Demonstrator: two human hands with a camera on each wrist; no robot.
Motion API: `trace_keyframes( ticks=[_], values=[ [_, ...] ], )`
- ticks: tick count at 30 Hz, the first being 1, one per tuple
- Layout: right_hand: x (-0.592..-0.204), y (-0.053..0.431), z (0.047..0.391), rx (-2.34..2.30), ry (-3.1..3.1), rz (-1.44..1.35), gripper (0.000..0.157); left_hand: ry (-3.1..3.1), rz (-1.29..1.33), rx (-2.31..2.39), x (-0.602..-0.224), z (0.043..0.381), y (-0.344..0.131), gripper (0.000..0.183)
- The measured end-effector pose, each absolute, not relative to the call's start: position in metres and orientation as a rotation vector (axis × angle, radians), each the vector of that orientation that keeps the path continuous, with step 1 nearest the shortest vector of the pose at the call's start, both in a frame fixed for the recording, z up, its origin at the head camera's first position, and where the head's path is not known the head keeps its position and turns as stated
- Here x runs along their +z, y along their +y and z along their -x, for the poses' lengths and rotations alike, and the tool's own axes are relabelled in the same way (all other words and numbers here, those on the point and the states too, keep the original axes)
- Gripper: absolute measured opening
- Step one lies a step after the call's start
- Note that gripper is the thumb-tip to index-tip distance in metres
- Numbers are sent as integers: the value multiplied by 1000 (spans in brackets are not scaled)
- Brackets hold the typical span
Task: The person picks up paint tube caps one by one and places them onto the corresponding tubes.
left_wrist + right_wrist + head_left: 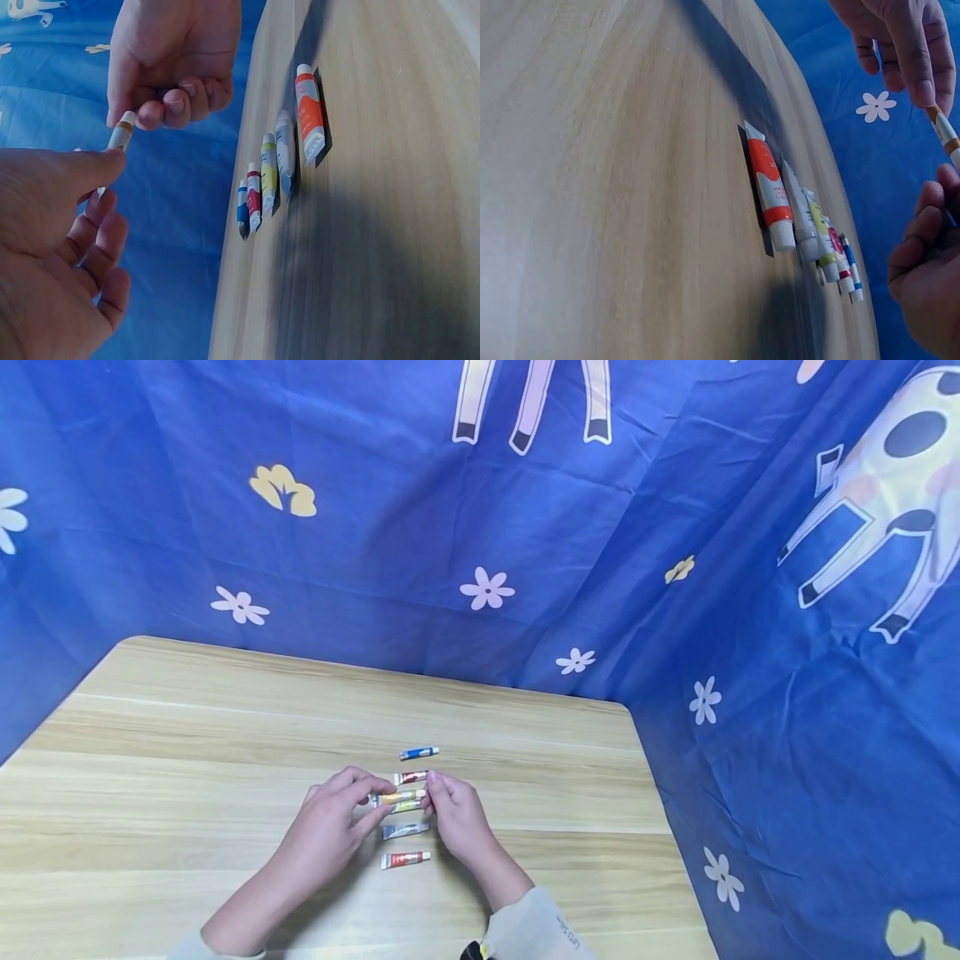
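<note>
Above the table, my left hand pinches a small paint tube with an orange-yellow label, thumb against its flat end. The tube's white cap points toward my right hand. In the left wrist view, the right thumb and curled fingers lie on either side of that cap and appear to pinch it; the exact contact is partly hidden. Below on the wood lie a yellow-green tube, a dark red tube, a blue tube, a grey-silver tube and an orange-red tube.
The lying tubes form a column across the pale wooden table, their caps toward the right. A blue patterned cloth hangs behind the table and along its right side. Shadows of the arms fall across the wood.
</note>
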State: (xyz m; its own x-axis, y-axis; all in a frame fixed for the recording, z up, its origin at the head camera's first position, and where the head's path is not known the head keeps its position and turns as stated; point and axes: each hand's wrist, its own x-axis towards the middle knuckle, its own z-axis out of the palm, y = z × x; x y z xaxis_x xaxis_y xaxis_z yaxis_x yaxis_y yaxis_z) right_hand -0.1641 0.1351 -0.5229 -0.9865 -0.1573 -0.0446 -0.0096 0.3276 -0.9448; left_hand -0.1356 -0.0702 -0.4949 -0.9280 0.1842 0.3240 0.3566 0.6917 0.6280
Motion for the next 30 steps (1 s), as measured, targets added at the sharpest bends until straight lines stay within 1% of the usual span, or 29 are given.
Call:
trace_keyframes(
  ticks=[2,7,8,13,19,21,30],
  values=[
    [-522,138,164,-1754,2435,182,47,-2673,431,-1061,-495,136,-70,24],
    [-522,145,164,-1826,2367,320,23,-2685,415,-1070,-494,137,-72,23],
    [-522,146,164,-1843,2356,349,21,-2688,410,-1075,-494,137,-73,23],
    [-521,149,163,-1854,2430,471,25,-2702,401,-1090,-494,138,-74,23],
    [-520,149,161,-1823,2581,443,12,-2679,424,-1093,-493,137,-73,22],
    [-521,149,161,-1812,2583,427,11,-2667,429,-1092,-492,136,-72,23],
    [-521,148,157,-1785,2434,285,19,-2529,482,-1040,-494,136,-67,35]
  ],
)
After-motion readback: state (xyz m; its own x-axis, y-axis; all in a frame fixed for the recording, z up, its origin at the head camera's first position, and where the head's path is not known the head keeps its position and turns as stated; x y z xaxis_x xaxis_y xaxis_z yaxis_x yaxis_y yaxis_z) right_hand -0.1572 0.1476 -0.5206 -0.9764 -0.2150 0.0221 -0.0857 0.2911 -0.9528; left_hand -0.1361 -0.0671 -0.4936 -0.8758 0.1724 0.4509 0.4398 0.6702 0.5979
